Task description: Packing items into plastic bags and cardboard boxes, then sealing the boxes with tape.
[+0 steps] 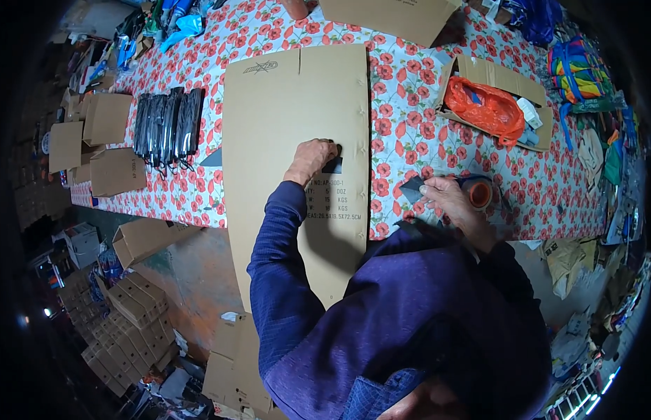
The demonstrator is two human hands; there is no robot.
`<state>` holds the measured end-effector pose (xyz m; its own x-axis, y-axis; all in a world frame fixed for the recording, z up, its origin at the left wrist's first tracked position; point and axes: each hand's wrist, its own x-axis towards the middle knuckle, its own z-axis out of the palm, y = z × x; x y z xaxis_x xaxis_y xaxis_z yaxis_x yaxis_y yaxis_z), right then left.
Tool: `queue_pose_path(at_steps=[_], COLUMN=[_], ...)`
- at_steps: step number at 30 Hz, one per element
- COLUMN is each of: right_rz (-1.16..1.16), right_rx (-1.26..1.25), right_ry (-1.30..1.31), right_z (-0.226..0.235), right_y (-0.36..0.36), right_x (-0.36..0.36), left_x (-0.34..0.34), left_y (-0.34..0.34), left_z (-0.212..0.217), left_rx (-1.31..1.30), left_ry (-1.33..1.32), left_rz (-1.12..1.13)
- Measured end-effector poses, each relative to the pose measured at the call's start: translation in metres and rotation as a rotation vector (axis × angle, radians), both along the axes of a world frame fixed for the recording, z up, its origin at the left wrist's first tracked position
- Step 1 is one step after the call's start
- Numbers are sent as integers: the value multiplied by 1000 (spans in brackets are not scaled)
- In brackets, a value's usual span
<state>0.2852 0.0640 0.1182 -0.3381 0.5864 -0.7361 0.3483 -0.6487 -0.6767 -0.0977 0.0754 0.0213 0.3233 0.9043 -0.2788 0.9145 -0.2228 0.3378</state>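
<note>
A long flat cardboard carton (290,105) with black print lies lengthwise before me and reaches over the table's near edge. Resting on its middle, my left hand (315,159) is closed, fingers curled down at a small black rectangular patch (333,166) above the printed lines. What those fingers hold, if anything, is hidden. To the right of the carton, my right hand (448,199) pinches a small dark grey flat piece (412,190) between thumb and fingers. Just beside that hand sits a round orange-brown object (479,194), perhaps a tape roll.
A poppy-patterned cloth (402,91) covers the table. Black folded umbrellas (170,129) in clear wrap lie at left, near open boxes (108,119). An open carton (528,87) holds a red plastic bag (483,108) at right. Stacked cartons (133,329) stand on the floor.
</note>
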Motion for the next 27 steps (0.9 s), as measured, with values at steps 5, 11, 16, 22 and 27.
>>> queue_pose_path(at_steps=[5,11,16,22,27], right_rz=[16,-18,24,34,-184], right_rx=[-9,1,-15,-62,-99], right_ry=[-2,35,1,-101,68], right_z=[-4,-3,-8,-57,-76], right_y=[-1,1,4,14,39], right_x=[-3,-5,-11,-24,-27], left_x=[1,5,2,21,47], left_y=[-4,-8,-18,-33,-77], left_z=[0,5,1,31,30], left_rx=[-4,49,76,332,458], left_ry=[-7,4,-70,-206,-530], left_rz=[57,104,192,436,664])
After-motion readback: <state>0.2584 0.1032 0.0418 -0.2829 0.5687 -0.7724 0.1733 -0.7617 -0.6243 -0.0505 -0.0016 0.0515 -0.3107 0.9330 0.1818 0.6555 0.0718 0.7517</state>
